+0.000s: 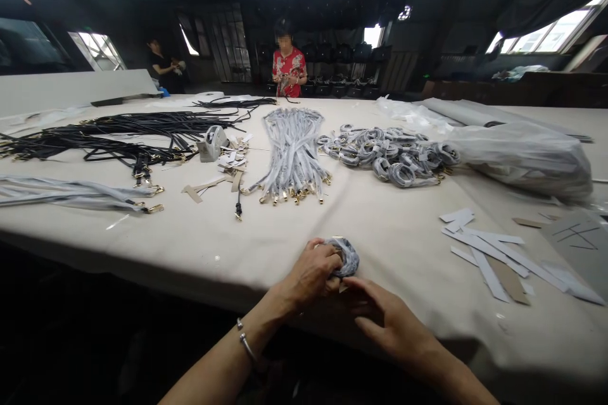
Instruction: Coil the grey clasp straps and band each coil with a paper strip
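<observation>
At the table's near edge my left hand (316, 269) is closed around a coiled grey strap (350, 258), its fingers reaching into the coil. A silver bangle is on that wrist. My right hand (387, 316) is just to the right and below, thumb and fingers apart, fingertips at the lower side of the coil. A small whitish scrap (342, 287) shows by those fingertips; whether they touch it I cannot tell. Ahead lies a bundle of wrapped grey straps (293, 155) with gold clasps. Right of it is a heap of coiled grey straps (387, 152).
Black straps (128, 133) and more grey straps (71, 193) lie left. A grey tape dispenser (213, 143) stands beside paper scraps (234, 158). White strips (489, 250) and a plastic-wrapped bundle (522, 155) are right. A person in red (289, 66) stands across the table.
</observation>
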Demonstrator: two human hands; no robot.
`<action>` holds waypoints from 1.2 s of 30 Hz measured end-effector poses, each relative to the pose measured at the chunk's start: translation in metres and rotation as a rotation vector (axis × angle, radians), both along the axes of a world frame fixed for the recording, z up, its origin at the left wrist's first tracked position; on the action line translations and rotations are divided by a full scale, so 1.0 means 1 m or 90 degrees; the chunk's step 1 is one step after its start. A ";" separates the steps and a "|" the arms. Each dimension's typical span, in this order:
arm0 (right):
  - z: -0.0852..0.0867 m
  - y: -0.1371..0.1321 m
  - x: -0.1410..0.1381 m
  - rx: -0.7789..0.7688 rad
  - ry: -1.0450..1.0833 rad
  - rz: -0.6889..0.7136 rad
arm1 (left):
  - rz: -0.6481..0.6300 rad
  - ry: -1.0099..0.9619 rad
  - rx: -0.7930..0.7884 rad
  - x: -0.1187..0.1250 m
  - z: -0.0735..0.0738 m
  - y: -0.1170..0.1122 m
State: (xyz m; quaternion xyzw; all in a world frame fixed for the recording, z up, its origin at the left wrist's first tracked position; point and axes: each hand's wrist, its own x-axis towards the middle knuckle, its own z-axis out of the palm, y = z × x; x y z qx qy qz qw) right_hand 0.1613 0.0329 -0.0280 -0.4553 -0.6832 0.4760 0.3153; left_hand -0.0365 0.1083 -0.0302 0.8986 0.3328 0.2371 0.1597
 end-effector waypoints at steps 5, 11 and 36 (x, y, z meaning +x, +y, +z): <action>0.005 0.022 -0.006 0.315 -0.196 -0.032 | -0.033 0.017 0.021 0.000 -0.004 -0.001; 0.007 0.050 -0.007 0.224 -0.108 -0.071 | -0.072 -0.048 0.016 -0.003 -0.007 -0.008; 0.007 0.068 -0.002 -0.117 0.032 -0.081 | 0.113 -0.198 -0.221 -0.003 -0.009 -0.016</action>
